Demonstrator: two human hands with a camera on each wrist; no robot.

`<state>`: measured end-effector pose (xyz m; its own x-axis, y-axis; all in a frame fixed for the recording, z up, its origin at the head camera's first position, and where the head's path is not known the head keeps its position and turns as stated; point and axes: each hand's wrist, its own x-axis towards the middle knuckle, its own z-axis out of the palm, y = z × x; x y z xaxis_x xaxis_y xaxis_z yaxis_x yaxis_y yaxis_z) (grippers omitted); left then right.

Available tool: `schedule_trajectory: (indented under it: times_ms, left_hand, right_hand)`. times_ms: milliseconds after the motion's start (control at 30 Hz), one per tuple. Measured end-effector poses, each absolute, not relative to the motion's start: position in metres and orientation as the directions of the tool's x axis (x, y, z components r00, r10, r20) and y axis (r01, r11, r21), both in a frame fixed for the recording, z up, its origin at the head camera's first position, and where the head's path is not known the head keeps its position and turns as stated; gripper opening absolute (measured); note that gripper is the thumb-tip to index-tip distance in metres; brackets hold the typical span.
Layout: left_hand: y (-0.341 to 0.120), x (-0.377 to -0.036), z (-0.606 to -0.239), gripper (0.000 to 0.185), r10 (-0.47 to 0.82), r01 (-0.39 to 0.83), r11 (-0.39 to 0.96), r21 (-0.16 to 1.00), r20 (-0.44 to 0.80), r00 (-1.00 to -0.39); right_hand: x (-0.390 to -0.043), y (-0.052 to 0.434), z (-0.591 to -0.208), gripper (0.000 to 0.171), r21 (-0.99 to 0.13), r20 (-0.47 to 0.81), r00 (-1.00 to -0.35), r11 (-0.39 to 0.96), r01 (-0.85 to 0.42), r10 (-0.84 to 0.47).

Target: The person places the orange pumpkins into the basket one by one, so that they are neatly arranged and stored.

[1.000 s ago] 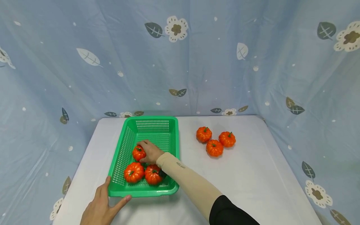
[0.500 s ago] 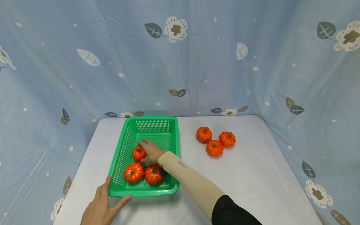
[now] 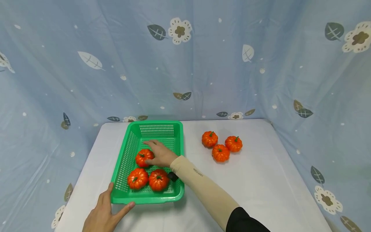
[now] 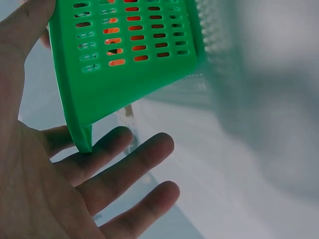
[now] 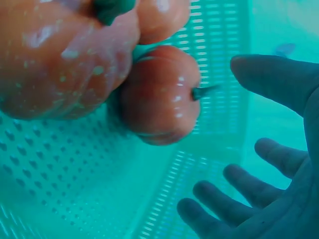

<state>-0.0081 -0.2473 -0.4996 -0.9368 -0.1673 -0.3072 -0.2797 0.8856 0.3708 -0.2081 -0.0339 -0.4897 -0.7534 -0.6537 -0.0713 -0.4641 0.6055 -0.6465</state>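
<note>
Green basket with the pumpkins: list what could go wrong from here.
1. The right hand is open just beside the newest pumpkin; pulling back, the sleeve could nudge it or the two front pumpkins.
2. The left hand only rests flat against the green basket corner, so a bump could slide it.
3. The three pumpkins on the table touch; taking one may roll the others.

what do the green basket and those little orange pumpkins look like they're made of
The green basket looks like moulded plastic: uniform bright colour, regular slotted walls, smooth rim. The pumpkins seem artificial, probably plastic or coated foam: the right wrist view shows a glossy skin with sharp highlights, and all six look nearly identical. Which exactly, I can't tell.
</note>
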Motion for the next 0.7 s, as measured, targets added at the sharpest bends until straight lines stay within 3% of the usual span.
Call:
schedule_trajectory:
  times_ms: [700]
  left_hand:
    - [-0.250, -0.013, -0.503, 0.129, -0.154, -0.288, 0.872, 0.395, -0.339, -0.928]
  right_hand:
    - [-0.187, 0.034, -0.452, 0.067, -0.695, 0.292, -0.780, 0.437, -0.570, -0.553]
